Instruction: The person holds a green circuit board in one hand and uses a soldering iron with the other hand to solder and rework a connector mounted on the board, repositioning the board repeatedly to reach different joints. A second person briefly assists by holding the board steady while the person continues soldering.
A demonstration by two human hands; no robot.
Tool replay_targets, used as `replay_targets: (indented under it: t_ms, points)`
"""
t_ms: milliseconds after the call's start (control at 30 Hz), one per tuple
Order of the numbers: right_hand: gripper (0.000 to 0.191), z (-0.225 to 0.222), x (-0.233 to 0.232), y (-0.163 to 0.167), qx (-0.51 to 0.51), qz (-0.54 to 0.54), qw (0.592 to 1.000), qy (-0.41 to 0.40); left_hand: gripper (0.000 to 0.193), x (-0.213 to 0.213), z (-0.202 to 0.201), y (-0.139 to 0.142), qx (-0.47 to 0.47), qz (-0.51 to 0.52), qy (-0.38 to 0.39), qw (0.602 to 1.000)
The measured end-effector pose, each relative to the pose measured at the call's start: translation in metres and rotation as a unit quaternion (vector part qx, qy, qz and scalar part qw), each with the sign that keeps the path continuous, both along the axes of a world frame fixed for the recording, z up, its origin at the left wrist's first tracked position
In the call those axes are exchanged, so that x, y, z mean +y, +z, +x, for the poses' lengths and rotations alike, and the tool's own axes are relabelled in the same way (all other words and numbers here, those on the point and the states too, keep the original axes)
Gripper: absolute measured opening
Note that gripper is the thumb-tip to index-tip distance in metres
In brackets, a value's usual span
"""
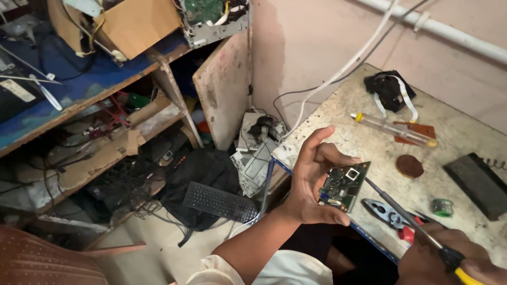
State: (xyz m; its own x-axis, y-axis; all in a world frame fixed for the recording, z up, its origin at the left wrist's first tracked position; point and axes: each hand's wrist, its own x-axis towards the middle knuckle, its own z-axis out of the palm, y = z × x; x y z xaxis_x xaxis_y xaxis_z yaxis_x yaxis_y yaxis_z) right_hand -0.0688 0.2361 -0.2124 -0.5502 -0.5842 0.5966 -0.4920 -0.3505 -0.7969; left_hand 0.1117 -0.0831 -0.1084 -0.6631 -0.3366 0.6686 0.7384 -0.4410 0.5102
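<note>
Circuit board: small green rectangle, flat and rigid, studded with a pale square socket and small metal parts; held up in the air just off the near edge of the surface, component face turned toward the right hand.
Long axis: runs on a slant, from low near the wrist up toward the far right corner.
Left hand: its grip pinches the board, thumb under the lower edge, fingers curled along the far edge, forefinger lifted free.
Screwdriver: thin dark metal shaft, yellow and black handle; the tip meets the board's right edge, the shaft sloping down and right.
Right hand: grip pressed together around the screwdriver handle, low right of the board; partly cut off by the frame.
Key relation: the board lies up and left of the right grip, one shaft-length off; the left hand is the one on it.
Pliers: metal jaws, red handles, lying flat just under the shaft, right of the board.
Solder spool: small, greenish, round, further right.
Surface: rough, pale, scuffed top with a blue edge.
Clear-handled tool: long, transparent, yellow ends, well beyond the board.
Brown disc: round, dull, between that tool and the pliers.
Keyboard: black, on the floor, left of the left wrist.
</note>
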Motion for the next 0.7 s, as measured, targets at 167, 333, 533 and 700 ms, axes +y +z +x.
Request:
replay_targets:
  t_ms: [167,333,533,700]
  points:
    - [0.031,0.083,-0.06,0.01,0.038,-0.199,0.97,-0.132,0.136,-0.006,0.0,-0.005,-0.017,0.013,-0.007,1.0]
    - [0.036,0.113,-0.102,0.067,0.068,-0.272,0.948,-0.154,0.135,0.0,-0.008,-0.006,-0.004,0.016,-0.001,1.0]
    - [0.035,0.12,-0.11,0.074,0.011,-0.326,0.93,-0.167,0.134,0.003,-0.007,-0.003,0.002,-0.005,0.017,1.0]
    - [0.037,0.116,-0.112,0.074,0.011,-0.34,0.931,-0.135,0.134,0.005,-0.006,-0.001,-0.007,0.005,0.022,1.0]
